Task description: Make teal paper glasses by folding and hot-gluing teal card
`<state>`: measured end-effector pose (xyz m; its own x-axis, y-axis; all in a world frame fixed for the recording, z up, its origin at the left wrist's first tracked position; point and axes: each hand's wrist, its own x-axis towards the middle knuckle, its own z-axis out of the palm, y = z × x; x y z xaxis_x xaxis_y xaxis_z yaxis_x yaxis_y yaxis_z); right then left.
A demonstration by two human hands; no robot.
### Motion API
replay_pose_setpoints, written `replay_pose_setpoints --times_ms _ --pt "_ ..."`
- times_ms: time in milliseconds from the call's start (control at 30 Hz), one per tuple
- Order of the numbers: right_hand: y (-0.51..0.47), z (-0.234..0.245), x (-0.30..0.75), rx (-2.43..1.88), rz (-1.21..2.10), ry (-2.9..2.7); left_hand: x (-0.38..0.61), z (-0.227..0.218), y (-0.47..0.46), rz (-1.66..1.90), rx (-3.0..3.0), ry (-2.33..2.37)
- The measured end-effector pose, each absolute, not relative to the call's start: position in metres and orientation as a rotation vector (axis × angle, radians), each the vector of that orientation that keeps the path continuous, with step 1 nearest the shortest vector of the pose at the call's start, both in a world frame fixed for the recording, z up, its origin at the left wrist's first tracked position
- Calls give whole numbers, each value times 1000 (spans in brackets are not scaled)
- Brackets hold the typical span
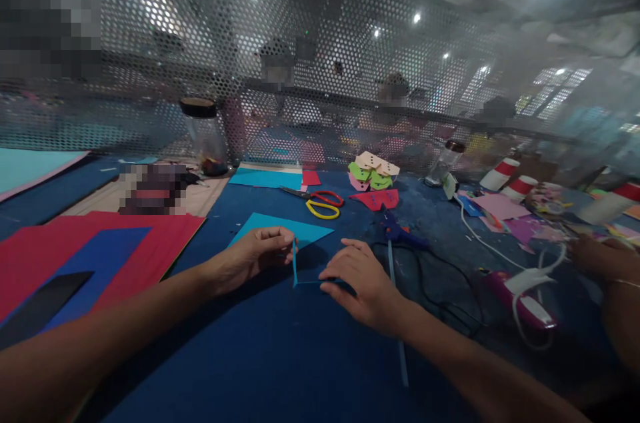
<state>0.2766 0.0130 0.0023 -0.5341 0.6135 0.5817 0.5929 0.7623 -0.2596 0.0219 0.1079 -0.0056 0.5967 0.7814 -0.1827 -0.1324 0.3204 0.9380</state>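
Observation:
A thin light-blue paper strip is bent to a corner, with one part upright and the other level. My left hand pinches the upright end between thumb and fingers. The level end runs into my right hand, closed on it between thumb and fingers. Behind my left hand lies a light-blue paper sheet with a pointed right corner. Scissors with one red and one yellow handle lie beyond it. A dark-blue glue gun with a pale glue stick lies beyond my right hand.
Red sheets with blue and black pieces lie left. Along the back stand a lidded jar, dotted paper cutouts and another jar. At right are cables, a magenta device, paper scraps and another person's hand.

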Motion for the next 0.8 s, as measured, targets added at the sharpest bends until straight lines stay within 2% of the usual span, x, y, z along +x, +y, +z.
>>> replay_pose_setpoints --times_ms 333,567,800 --pt "13 7 275 -869 -10 -2257 25 2 105 644 1409 839" --pt "8 7 273 -812 -43 -2294 3 14 129 708 2040 1171" --pt "7 4 271 -736 -35 -2335 -20 -5 148 505 2510 1360"
